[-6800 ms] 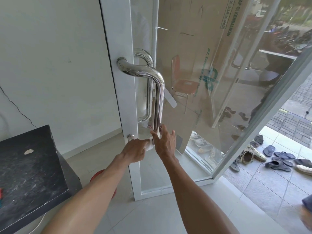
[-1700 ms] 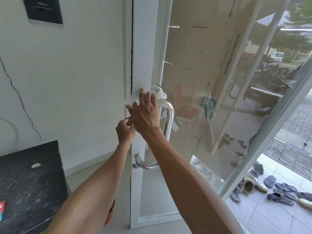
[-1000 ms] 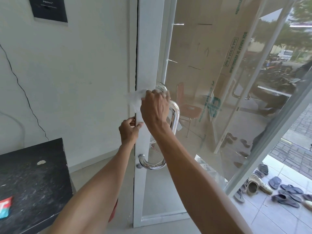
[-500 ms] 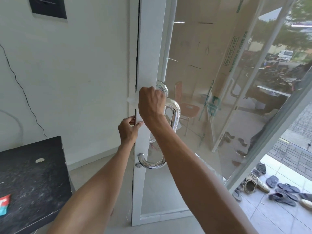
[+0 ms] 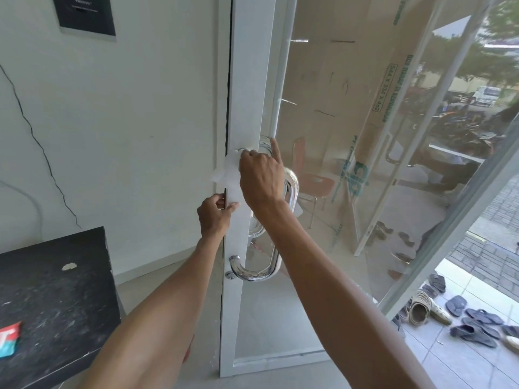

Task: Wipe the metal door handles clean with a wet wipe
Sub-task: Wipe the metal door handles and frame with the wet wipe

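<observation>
A shiny metal door handle (image 5: 271, 265) curves off the white frame of a glass door (image 5: 247, 88). My right hand (image 5: 259, 178) grips a white wet wipe (image 5: 226, 171) at the handle's top bend, near the frame, with the index finger pointing up. The hand hides the top of the handle. My left hand (image 5: 214, 217) grips the edge of the door frame just below. A second handle (image 5: 257, 231) shows through the glass on the far side.
A black table (image 5: 53, 299) with a red and teal packet (image 5: 9, 339) stands at the lower left. A cracked white wall (image 5: 126, 122) lies left of the door. Several sandals (image 5: 460, 313) lie on the tiled floor outside at lower right.
My right hand has shifted slightly up at the top bend, more of the wipe shows at the left and the index finger has straightened. My left hand still holds the frame edge.
</observation>
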`<state>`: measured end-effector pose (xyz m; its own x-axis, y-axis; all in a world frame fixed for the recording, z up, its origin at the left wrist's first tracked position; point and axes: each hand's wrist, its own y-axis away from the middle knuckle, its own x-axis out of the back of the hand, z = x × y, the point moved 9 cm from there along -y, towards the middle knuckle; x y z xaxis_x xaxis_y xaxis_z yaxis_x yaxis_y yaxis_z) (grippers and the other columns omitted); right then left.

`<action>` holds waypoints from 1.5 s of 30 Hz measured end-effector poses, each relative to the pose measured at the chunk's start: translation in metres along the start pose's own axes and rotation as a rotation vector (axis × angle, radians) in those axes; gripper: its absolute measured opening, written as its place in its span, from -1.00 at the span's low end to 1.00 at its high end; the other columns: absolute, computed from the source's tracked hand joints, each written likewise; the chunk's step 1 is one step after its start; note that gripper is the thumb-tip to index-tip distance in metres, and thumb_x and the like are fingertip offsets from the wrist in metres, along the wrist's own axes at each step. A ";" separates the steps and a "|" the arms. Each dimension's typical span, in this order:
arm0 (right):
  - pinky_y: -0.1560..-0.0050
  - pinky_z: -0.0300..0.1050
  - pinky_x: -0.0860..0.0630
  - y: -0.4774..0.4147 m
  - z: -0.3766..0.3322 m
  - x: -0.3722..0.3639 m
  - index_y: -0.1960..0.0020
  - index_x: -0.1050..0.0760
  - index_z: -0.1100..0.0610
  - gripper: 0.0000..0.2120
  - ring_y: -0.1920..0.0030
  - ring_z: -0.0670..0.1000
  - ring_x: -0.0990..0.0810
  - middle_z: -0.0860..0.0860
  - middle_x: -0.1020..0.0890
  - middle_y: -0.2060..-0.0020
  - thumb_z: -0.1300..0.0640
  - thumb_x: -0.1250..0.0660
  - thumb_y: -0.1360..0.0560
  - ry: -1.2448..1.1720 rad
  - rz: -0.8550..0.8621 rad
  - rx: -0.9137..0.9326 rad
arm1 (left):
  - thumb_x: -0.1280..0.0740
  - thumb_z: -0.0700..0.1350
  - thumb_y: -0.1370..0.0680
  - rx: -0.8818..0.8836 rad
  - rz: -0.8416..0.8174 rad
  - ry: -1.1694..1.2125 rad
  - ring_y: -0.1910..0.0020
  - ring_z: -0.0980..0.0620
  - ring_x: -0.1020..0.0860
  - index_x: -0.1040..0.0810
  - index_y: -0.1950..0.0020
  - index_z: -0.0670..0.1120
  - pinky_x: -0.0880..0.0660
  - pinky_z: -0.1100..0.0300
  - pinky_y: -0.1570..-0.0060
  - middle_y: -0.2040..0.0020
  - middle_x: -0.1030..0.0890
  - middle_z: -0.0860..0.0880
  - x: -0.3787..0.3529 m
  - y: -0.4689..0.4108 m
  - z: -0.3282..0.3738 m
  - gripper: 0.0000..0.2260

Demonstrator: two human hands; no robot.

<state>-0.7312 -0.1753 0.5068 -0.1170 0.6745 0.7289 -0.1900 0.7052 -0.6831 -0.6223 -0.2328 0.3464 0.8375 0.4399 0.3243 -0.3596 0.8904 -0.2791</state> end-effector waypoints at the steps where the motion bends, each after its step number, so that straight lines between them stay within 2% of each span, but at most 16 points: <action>1: -0.56 0.08 0.00 0.003 0.009 -0.003 0.18 -0.48 0.14 -0.85 0.34 0.02 -0.57 -0.03 -0.54 0.38 0.37 -0.29 -0.46 -0.042 0.049 -0.003 | -0.49 -0.09 -0.44 0.002 -0.005 0.007 0.13 0.01 -0.59 -0.64 -0.07 -0.21 -0.43 0.28 0.09 0.04 -0.69 -0.11 0.001 -0.001 -0.001 -0.72; 2: -0.57 0.08 0.00 0.009 0.016 -0.005 0.10 -0.54 0.16 -0.93 0.25 0.02 -0.63 -0.02 -0.61 0.31 0.29 -0.37 -0.46 -0.082 0.116 0.024 | -0.49 -0.09 -0.44 0.001 -0.013 0.010 0.13 0.00 -0.59 -0.63 -0.08 -0.20 -0.44 0.28 0.09 0.05 -0.68 -0.11 0.001 -0.002 -0.001 -0.71; 5: -0.57 0.02 0.05 0.029 0.037 -0.006 -0.18 -0.57 0.17 -0.69 -0.11 0.01 -0.65 0.02 -0.69 -0.07 0.12 -0.44 -0.47 -0.144 0.258 0.058 | -0.52 -0.08 -0.42 0.007 -0.043 0.021 0.13 -0.03 -0.61 -0.60 -0.07 -0.19 -0.48 0.23 0.10 0.07 -0.67 -0.10 0.003 -0.006 -0.003 -0.70; 9: -0.53 0.08 -0.14 0.045 0.064 -0.002 -0.23 -0.57 0.23 -0.64 -0.21 0.06 -0.62 0.10 -0.64 -0.19 0.16 -0.45 -0.46 -0.205 0.367 0.001 | -0.53 -0.07 -0.41 0.017 -0.099 0.008 0.13 -0.02 -0.61 -0.57 0.00 -0.17 -0.46 0.26 0.16 0.11 -0.65 -0.07 0.001 -0.011 -0.004 -0.72; 11: -0.49 0.07 -0.24 0.054 0.084 -0.005 -0.21 -0.58 0.22 -0.65 -0.17 0.09 -0.64 0.09 -0.66 -0.15 0.16 -0.46 -0.46 -0.283 0.379 -0.128 | -0.53 -0.06 -0.42 0.016 -0.103 0.004 0.14 -0.02 -0.60 -0.56 0.02 -0.17 -0.42 0.29 0.19 0.11 -0.65 -0.07 0.000 -0.011 -0.003 -0.73; 14: -0.22 0.11 -0.55 0.078 0.115 -0.022 -0.22 -0.59 0.16 -0.65 -0.16 0.19 -0.63 0.10 -0.69 -0.08 0.12 -0.48 -0.46 -0.544 0.344 -0.437 | -0.52 -0.07 -0.42 0.015 -0.084 0.001 0.14 -0.02 -0.60 -0.56 0.02 -0.16 -0.44 0.27 0.16 0.12 -0.64 -0.06 -0.001 -0.009 -0.001 -0.74; 16: -0.01 0.07 -0.63 0.094 0.120 -0.037 -0.16 -0.62 0.14 -0.69 0.05 0.18 -0.68 0.13 -0.70 0.05 0.18 -0.47 -0.42 -0.633 0.333 -0.563 | -0.52 -0.07 -0.42 0.016 -0.079 0.005 0.13 -0.02 -0.59 -0.57 0.02 -0.17 -0.46 0.24 0.12 0.11 -0.64 -0.06 -0.001 -0.008 0.000 -0.74; 19: 0.27 -0.22 -0.49 0.115 0.119 -0.065 -0.13 -0.64 0.04 -0.61 0.35 0.10 -0.58 0.11 -0.67 0.19 0.33 -0.34 -0.36 -0.664 0.259 -0.709 | -0.52 -0.08 -0.43 0.017 -0.070 0.012 0.13 -0.01 -0.59 -0.57 0.02 -0.17 -0.43 0.26 0.12 0.09 -0.65 -0.07 -0.001 -0.007 0.000 -0.75; 21: 0.35 -0.36 -0.31 0.133 0.119 -0.084 -0.19 -0.62 0.08 -0.49 0.37 0.15 -0.57 0.19 -0.67 0.09 0.41 -0.25 -0.32 -0.663 0.202 -0.803 | -0.52 -0.08 -0.43 0.018 -0.063 0.009 0.12 -0.03 -0.59 -0.57 0.01 -0.18 -0.43 0.26 0.13 0.08 -0.65 -0.08 -0.001 -0.008 -0.001 -0.74; 23: 0.41 -0.42 -0.31 0.146 0.116 -0.099 -0.18 -0.63 0.13 -0.48 0.45 0.13 -0.50 0.27 -0.66 0.01 0.43 -0.22 -0.30 -0.689 0.169 -0.843 | -0.52 -0.07 -0.43 0.024 -0.059 0.004 0.11 -0.04 -0.59 -0.57 0.00 -0.19 -0.43 0.25 0.13 0.07 -0.65 -0.10 0.000 -0.009 -0.003 -0.73; 26: 0.39 -0.47 -0.32 0.161 0.113 -0.124 -0.16 -0.63 0.16 -0.57 0.52 -0.01 -0.35 0.34 -0.63 -0.03 0.39 -0.27 -0.36 -0.675 0.121 -0.844 | -0.52 -0.07 -0.43 0.022 -0.057 -0.004 0.12 -0.04 -0.60 -0.57 0.02 -0.19 -0.43 0.28 0.16 0.09 -0.66 -0.10 0.003 -0.012 -0.006 -0.73; 31: 0.31 -0.31 -0.25 0.191 0.111 -0.149 -0.13 -0.64 0.16 -0.62 0.37 0.15 -0.52 0.28 -0.65 0.08 0.39 -0.28 -0.38 -0.625 0.064 -0.928 | -0.53 -0.05 -0.41 -0.001 -0.093 -0.017 0.10 -0.04 -0.61 -0.57 0.00 -0.18 -0.43 0.29 0.15 0.10 -0.66 -0.08 0.000 -0.014 -0.007 -0.71; 36: 0.28 -0.15 -0.24 0.215 0.101 -0.174 -0.04 -0.63 0.15 -0.75 0.29 0.15 -0.43 0.17 -0.58 0.23 0.35 -0.32 -0.43 -0.600 0.026 -1.001 | -0.49 -0.03 -0.45 -0.074 -0.220 -0.100 0.05 -0.05 -0.61 -0.55 -0.26 -0.10 -0.43 0.26 0.06 0.14 -0.61 -0.02 0.000 -0.027 0.000 -0.59; 39: 0.19 -0.20 -0.30 0.237 0.092 -0.186 -0.06 -0.63 0.18 -0.72 0.15 0.19 -0.49 0.09 -0.56 0.26 0.41 -0.29 -0.45 -0.676 0.066 -1.069 | -0.48 -0.01 -0.45 -0.122 -0.306 -0.160 0.15 -0.01 -0.59 -0.64 -0.11 -0.10 -0.39 0.31 0.19 0.23 -0.59 -0.01 0.001 -0.034 0.002 -0.72; 42: 0.34 -0.12 -0.30 0.260 0.082 -0.202 0.04 -0.61 0.23 -0.84 0.27 0.16 -0.45 0.07 -0.51 0.36 0.34 -0.26 -0.50 -0.664 0.051 -1.158 | -0.51 0.00 -0.42 -0.159 -0.359 -0.159 0.33 0.19 -0.51 -0.67 -0.05 -0.09 -0.32 0.51 0.38 0.30 -0.58 0.04 0.004 -0.040 0.000 -0.74; 45: 0.37 -0.18 -0.30 0.273 0.065 -0.211 0.15 -0.55 0.30 -0.84 0.30 0.14 -0.45 0.08 -0.47 0.42 0.28 -0.20 -0.46 -0.702 0.138 -1.316 | -0.51 0.00 -0.41 -0.192 -0.386 -0.117 0.36 0.22 -0.51 -0.69 -0.05 -0.07 -0.33 0.54 0.40 0.31 -0.62 0.05 0.008 -0.045 -0.005 -0.74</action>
<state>-0.8221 -0.1389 0.1697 -0.5647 0.7802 0.2690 0.8068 0.5905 -0.0193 -0.5979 -0.2697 0.3571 0.8392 0.0994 0.5346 0.0627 0.9589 -0.2766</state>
